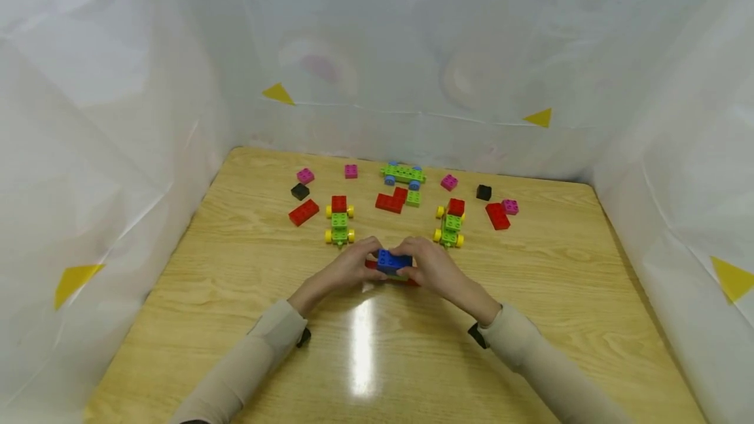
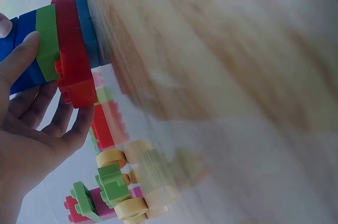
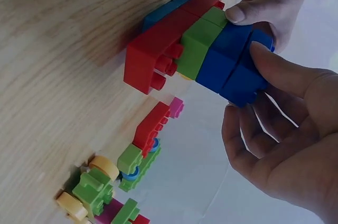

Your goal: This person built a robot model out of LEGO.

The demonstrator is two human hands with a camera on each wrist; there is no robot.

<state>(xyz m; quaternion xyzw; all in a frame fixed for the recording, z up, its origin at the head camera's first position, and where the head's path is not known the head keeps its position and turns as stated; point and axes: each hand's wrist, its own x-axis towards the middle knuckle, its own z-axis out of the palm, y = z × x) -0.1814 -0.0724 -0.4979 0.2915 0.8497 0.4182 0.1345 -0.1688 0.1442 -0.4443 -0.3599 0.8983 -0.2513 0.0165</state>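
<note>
Near the middle of the table, both hands hold a stack of toy building bricks. From the bottom up it has a blue layer [image 3: 163, 12], a long red layer [image 3: 142, 55], a green layer [image 3: 193, 47] and a blue layer [image 3: 222, 49]. Topmost is another blue brick [image 1: 387, 260], with a thin dark seam beneath it in the right wrist view. My left hand [image 1: 353, 264] grips the stack from the left, thumb at the green and blue layers, fingers curled under the red. My right hand [image 1: 432, 267] pinches the top blue brick from the right.
Beyond the hands stand two yellow-wheeled brick cars [image 1: 340, 220] and a green base with blue wheels [image 1: 403, 174]. Loose red bricks [image 1: 304, 212], black bricks [image 1: 484, 192] and pink bricks [image 1: 449, 182] lie around them. White sheeting [image 1: 377, 51] encloses the wooden table [image 1: 247, 241].
</note>
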